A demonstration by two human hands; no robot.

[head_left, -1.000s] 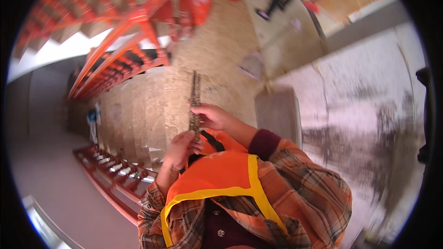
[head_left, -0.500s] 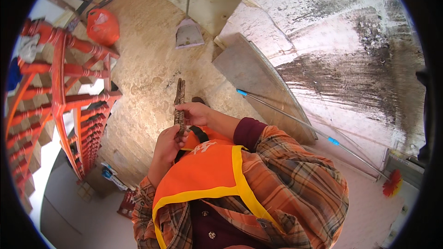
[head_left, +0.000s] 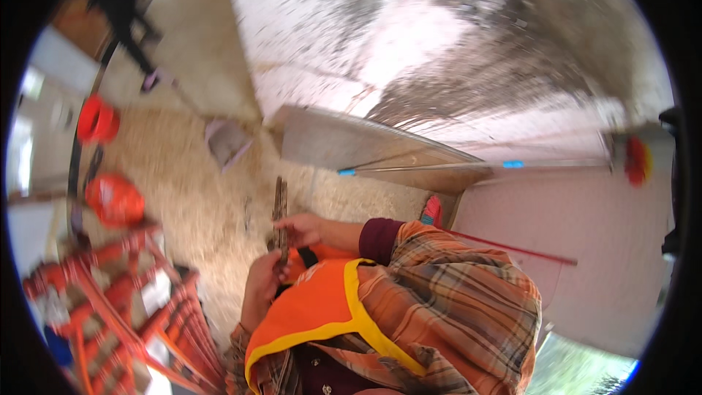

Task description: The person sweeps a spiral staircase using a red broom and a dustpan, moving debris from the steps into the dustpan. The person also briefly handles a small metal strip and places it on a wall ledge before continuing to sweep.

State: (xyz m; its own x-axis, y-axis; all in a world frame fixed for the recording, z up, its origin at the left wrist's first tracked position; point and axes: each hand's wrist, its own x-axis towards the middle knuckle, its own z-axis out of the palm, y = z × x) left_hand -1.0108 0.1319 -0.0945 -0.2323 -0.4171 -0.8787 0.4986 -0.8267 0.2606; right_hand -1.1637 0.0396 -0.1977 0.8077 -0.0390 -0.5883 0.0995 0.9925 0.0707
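Both of my hands are on a pair of thin, rough brown sticks (head_left: 278, 197) lying side by side, their far ends pointing away from me. My left hand (head_left: 263, 281) is closed round the near end, in front of my orange apron (head_left: 311, 303) with yellow trim. Further up, my right hand (head_left: 301, 230) pinches the sticks between thumb and fingers. The sticks' exact kind cannot be told; blur softens them, and the near ends are partly hidden by my left fingers.
Red wooden railings (head_left: 110, 303) stand at lower left, near a red plastic bag (head_left: 115, 199) and a red bucket (head_left: 97, 118). A dustpan (head_left: 227, 145) sits on the worn floor. A board (head_left: 329, 139) and blue-banded pole (head_left: 431, 168) lean by the stained wall. Another person (head_left: 121, 18) stands far left.
My view has swung to the right, so the railings, bucket and dustpan sit further left and lower. More of the other person shows. Both hands still hold the sticks.
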